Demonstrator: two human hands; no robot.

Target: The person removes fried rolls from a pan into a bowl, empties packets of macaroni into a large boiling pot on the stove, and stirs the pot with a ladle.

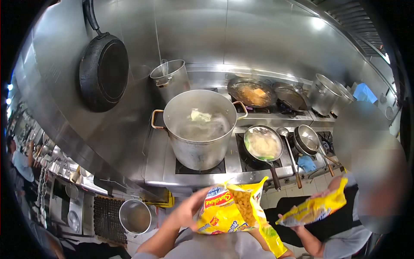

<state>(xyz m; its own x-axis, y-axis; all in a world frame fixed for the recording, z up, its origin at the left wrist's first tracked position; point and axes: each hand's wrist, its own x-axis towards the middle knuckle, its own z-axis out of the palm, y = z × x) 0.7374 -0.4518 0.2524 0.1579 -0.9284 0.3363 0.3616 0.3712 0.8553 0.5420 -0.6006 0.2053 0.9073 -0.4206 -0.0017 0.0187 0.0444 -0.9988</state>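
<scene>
My left hand (190,210) is closed on the left side of a yellow bag of elbow macaroni (222,211). The top of the bag is torn open, and dry macaroni shows inside. My right forearm reaches under the bag's right side, where my right hand is hidden behind the packaging. Beyond the bag, a large stockpot (198,151) stands on the stove, with steaming liquid and a pale lump (200,115) in it. A co-worker on the right holds a second yellow bag (317,207) in both hands.
Right of the stockpot are a pan of pale food (263,143), a ladle (291,157) and a strainer (308,137). Dark woks (251,92) stand behind. A skillet (103,73) hangs at left. A metal pot (135,217) stands low, beside a black mat (110,219).
</scene>
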